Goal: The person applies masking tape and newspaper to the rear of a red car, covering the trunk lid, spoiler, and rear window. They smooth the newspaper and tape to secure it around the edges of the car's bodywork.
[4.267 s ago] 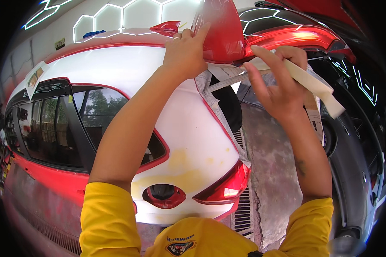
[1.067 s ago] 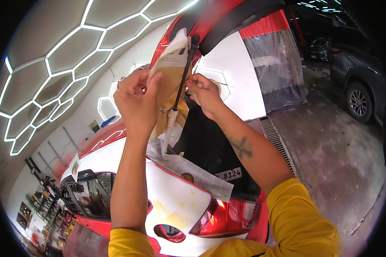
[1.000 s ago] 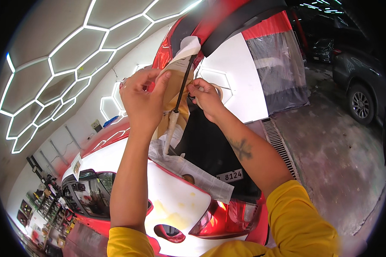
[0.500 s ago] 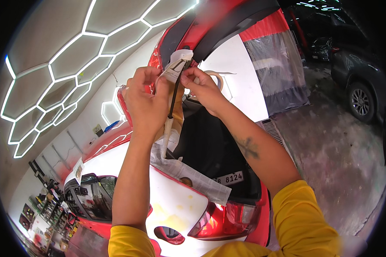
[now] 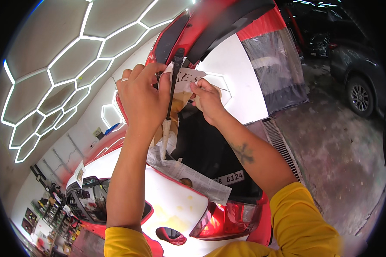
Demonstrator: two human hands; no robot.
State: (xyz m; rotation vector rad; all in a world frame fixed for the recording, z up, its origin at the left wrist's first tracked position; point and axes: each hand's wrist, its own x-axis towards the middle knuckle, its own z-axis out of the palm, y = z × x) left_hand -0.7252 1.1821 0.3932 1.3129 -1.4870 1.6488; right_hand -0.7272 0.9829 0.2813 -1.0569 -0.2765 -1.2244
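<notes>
A piece of newspaper (image 5: pixel 187 80) is spread behind the black support strut (image 5: pixel 174 88) of a raised red tailgate (image 5: pixel 227 19). My left hand (image 5: pixel 142 92), with a ring on one finger, pinches the paper's left edge beside the strut. The fingers of my right hand (image 5: pixel 210 100) are closed on its right edge. Partly hidden behind that hand is a beige ring, which looks like a roll of masking tape (image 5: pixel 221 91). The strut's lower part (image 5: pixel 165 139) is wrapped in pale covering. Brown paper (image 5: pixel 174 124) hangs beside it.
More newspaper (image 5: pixel 193 180) lines the edge of the rear opening. Below are a white, sanded-looking body panel (image 5: pixel 169 192) and a red tail light (image 5: pixel 223 220). Plastic sheeting (image 5: pixel 278 68) hangs at right, near a dark parked car (image 5: pixel 358 73). Shelves (image 5: pixel 51 214) stand far left.
The newspaper has been opened out flatter to the right of the strut. My right hand has moved slightly right and down. My left hand still grips the other edge.
</notes>
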